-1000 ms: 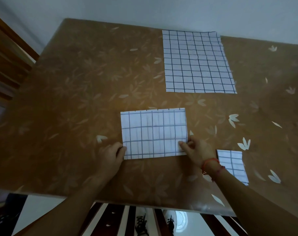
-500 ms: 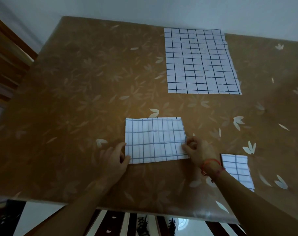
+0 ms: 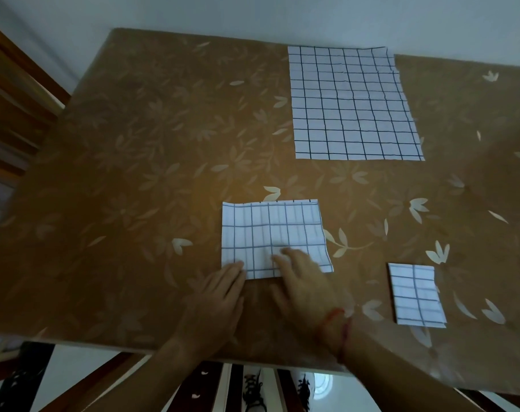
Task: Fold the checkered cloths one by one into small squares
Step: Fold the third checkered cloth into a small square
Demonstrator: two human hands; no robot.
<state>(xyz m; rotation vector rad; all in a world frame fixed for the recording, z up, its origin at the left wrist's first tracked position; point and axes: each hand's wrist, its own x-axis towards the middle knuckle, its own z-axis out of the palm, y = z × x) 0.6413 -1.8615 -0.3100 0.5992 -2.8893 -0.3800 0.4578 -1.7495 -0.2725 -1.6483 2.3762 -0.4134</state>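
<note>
Folded cloth: a checkered cloth [image 3: 273,236] folded into a rectangle lies flat on the table [image 3: 133,173], near its front edge and about midway across.
Left hand: the left hand [image 3: 220,295] lies flat, its fingers [image 3: 235,270] straight and close together, the tips touching the cloth's near left corner.
Right hand: the right hand [image 3: 303,281] lies palm down on the cloth's near edge, its fingers [image 3: 285,252] straight and slightly spread, pressing on the fabric without gripping it.
What is hidden: the right hand covers the middle of the cloth's near edge; the near right corner shows beside it, slightly wavy.
Wrist: a red thread bracelet [image 3: 336,315] circles the right wrist.
Open cloth: a larger checkered cloth [image 3: 353,105] lies spread out at the far side of the table, its far edge at the wall [image 3: 252,13], well apart from the hands.
Small square: a cloth folded into a small square [image 3: 416,294] lies to the right of the right hand, near the front edge.
Table cover: brown, with a pale leaf pattern.
Left side: a wooden chair [image 3: 12,93] stands beside the table's left edge.
</note>
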